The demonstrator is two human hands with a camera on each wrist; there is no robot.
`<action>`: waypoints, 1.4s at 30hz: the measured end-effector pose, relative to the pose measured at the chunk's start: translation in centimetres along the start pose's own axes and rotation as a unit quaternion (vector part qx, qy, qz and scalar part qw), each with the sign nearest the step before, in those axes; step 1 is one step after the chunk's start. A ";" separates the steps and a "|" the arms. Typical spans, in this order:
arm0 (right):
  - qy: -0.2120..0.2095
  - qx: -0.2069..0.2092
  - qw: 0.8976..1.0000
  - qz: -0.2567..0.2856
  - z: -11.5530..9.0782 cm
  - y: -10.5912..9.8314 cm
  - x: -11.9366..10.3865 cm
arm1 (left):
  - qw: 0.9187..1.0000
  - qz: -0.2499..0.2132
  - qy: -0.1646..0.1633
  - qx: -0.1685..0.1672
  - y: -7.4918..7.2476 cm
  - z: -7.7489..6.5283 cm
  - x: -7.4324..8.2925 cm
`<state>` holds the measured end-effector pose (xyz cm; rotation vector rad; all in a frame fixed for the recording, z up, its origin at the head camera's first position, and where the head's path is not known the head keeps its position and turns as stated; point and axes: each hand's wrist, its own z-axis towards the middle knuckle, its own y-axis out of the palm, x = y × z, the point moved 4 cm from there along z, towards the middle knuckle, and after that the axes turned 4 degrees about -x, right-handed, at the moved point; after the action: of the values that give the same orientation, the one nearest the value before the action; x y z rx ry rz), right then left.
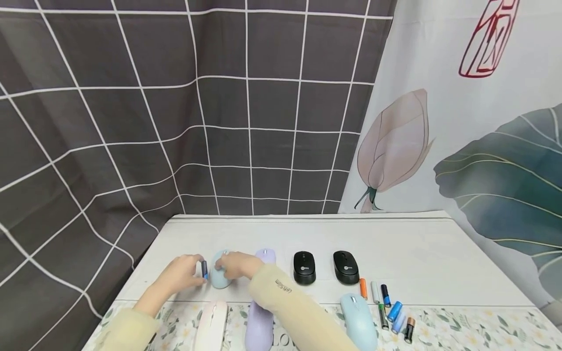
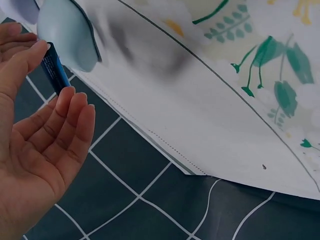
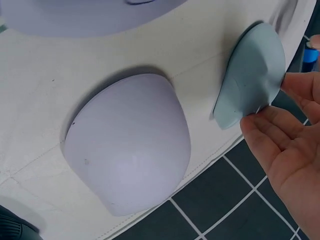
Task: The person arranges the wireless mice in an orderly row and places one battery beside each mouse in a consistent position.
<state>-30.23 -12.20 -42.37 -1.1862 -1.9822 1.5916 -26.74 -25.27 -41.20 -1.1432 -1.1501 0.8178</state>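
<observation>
Blue-black battery (image 1: 204, 269), left hand (image 1: 181, 274) pinching (by ends), right hand (image 1: 238, 265) holding mouse (image 1: 218, 279)

The head view looks forward and down past the farther light-blue mouse (image 1: 219, 279) from well back. Both wrist views, much nearer it, share that mouse.

Left hand (image 1: 181, 275) pinching, thumb opposite fingertips. Right hand (image 1: 237, 264) near it, fingers bent; right forearm (image 1: 298, 309) angled toward left hand.
</observation>
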 end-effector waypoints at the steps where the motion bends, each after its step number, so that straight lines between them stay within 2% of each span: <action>1: -0.002 0.001 1.000 0.000 0.0 0.0 0.0 | 1.000 0.006 0.000 -0.001 0.0 0.2 0.0; 8: 0.000 0.000 1.000 -0.009 0.0 0.1 -0.2 | 0.999 0.042 0.015 -0.011 0.4 1.9 -0.3; 13: 0.003 -0.004 1.000 0.007 0.0 0.4 -0.2 | 0.999 0.030 0.018 -0.024 0.7 3.0 -0.8; 21: 0.005 0.000 1.000 0.005 0.0 0.4 -0.2 | 0.999 0.014 0.016 -0.036 1.0 3.7 -1.0; 30: 0.000 0.012 1.000 0.000 0.0 0.4 -0.4 | 0.999 -0.011 -0.006 -0.051 2.0 3.9 -1.9; 38: -0.008 0.012 0.999 -0.039 -0.1 0.4 -0.5 | 0.999 -0.027 0.000 -0.037 2.7 3.8 -1.8; 42: -0.018 0.003 1.000 -0.025 -0.3 0.1 -0.2 | 0.999 -0.030 -0.005 -0.036 2.7 3.8 -1.7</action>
<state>-29.79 -12.16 -42.32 -1.1059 -2.0116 1.6031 -30.64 -25.23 -44.24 -1.1600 -1.2246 0.7415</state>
